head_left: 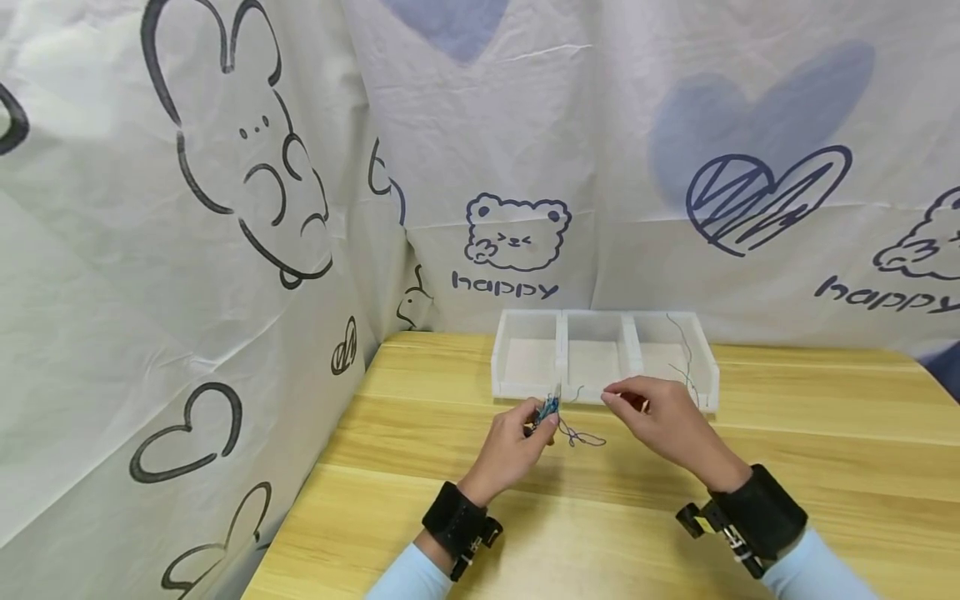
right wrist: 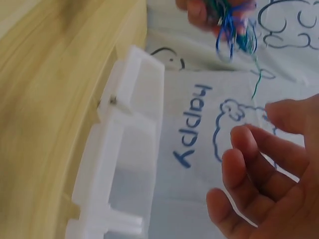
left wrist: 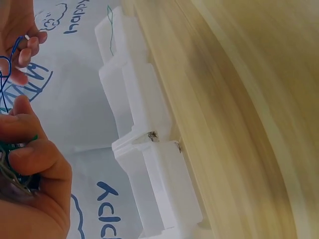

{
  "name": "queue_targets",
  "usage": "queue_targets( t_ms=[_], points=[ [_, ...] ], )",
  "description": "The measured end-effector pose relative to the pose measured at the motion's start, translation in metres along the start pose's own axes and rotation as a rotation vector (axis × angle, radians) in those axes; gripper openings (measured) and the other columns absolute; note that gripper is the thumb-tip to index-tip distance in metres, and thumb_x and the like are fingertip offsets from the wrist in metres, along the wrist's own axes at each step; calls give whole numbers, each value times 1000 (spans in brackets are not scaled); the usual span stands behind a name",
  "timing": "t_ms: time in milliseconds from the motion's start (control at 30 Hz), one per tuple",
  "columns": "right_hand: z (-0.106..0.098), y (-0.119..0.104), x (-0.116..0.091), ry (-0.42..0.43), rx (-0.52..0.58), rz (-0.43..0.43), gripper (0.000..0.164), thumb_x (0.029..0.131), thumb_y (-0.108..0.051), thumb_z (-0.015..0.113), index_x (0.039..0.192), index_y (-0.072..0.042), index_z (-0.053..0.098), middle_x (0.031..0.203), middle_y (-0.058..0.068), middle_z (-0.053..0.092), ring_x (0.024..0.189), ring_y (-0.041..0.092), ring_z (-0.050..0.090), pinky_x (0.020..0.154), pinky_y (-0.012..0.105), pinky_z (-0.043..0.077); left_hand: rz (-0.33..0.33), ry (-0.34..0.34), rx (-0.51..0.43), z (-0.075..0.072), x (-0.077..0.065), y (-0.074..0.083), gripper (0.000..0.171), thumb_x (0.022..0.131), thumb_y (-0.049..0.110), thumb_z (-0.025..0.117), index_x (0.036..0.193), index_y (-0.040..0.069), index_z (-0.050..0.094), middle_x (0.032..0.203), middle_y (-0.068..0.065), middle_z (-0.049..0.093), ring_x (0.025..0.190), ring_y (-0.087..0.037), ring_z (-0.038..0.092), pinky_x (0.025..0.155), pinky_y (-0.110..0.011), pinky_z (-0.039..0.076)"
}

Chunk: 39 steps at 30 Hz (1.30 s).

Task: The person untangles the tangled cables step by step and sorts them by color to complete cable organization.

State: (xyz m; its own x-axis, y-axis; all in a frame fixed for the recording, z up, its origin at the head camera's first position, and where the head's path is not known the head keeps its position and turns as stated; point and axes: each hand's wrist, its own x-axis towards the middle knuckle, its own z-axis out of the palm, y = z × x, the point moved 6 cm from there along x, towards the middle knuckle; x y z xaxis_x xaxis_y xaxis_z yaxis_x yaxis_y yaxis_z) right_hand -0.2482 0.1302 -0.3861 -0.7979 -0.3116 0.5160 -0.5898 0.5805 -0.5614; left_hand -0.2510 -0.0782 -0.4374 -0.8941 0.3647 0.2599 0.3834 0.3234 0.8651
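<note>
My left hand (head_left: 512,443) grips a small tangle of thin blue and green strands (head_left: 547,408) between thumb and curled fingers. Loose blue loops (head_left: 585,437) hang out of it toward the right. In the right wrist view, the tangle (right wrist: 227,22) shows at the top, with one green strand trailing down. My right hand (head_left: 671,417) hovers to the right of it, before the tray's front wall. Its fingers are loosely bent, and the right wrist view shows a gap between thumb and forefinger (right wrist: 244,137) with nothing in it.
A white three-compartment tray (head_left: 528,391) stands at the back of the wooden table (head_left: 600,533), near the printed cloth (head_left: 630,275). Thin dark strands (head_left: 687,358) lie in its right compartment, one reaching over the back wall; the left wrist view shows a green strand (left wrist: 110,30) there.
</note>
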Motion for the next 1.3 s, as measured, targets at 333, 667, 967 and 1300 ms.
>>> queue_targets(
  t_ms=[333,667,967,1300],
  points=[
    [27,-26,-2,-202,100,-62,24,92,-29,77,107,-10,77,91,-12,70,76,2,60,64,28,51,-4,15,-21,1,3,4,20,105,33,56,104,15,66,86,2,69,72,-23,67,55,-27,52],
    [34,-34,-3,-177,15,-135,6,87,-9,76,91,-13,77,82,-12,68,71,0,58,62,31,54,-69,1,-71,5,2,1,11,103,20,61,104,11,65,87,-12,71,48,-10,54,43,-24,47],
    [39,-42,-6,-55,-84,-253,8,86,-11,80,93,-12,77,86,-3,75,76,9,70,65,31,57,-67,-24,-104,5,1,2,7,101,15,63,96,12,63,76,-6,71,46,-36,58,41,-23,44],
    [39,-48,-7,54,-87,-292,15,85,-3,77,98,-7,75,93,2,74,86,17,70,69,36,58,-13,-53,-78,11,-1,3,29,105,41,56,119,16,61,66,3,60,52,-15,56,48,-24,44]
  ],
)
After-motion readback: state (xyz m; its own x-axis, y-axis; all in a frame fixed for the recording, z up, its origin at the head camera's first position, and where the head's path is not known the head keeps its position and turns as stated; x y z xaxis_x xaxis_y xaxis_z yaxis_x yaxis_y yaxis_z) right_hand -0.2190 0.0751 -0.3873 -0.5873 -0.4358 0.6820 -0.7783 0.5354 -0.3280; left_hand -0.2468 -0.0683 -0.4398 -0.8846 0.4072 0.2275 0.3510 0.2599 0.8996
